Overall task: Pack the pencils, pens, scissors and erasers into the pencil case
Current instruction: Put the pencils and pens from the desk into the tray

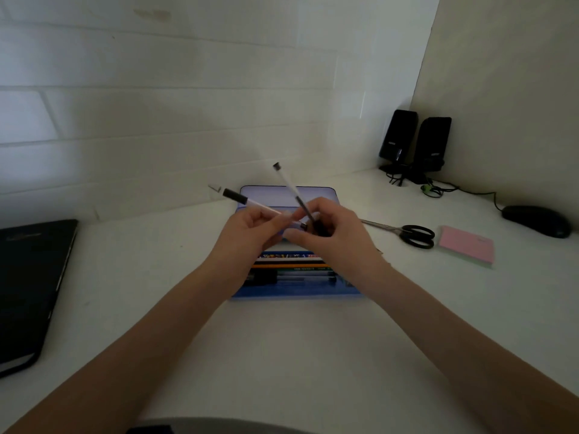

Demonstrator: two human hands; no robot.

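Both hands point(250, 230) hide pencil case point(297, 292); scissors point(404, 231) beside.

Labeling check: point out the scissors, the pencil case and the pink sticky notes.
scissors point(418, 235): head view, on the black handle loops.
pencil case point(297, 295): head view, on the blue near wall.
pink sticky notes point(466, 243): head view, on the top sheet's middle.

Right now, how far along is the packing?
Done: several pencils and pens lie in the open blue pencil case. In hand: the left hand holds a white black-capped pen, the right hand a clear pen. Left: the black-handled scissors on the desk. No erasers visible.
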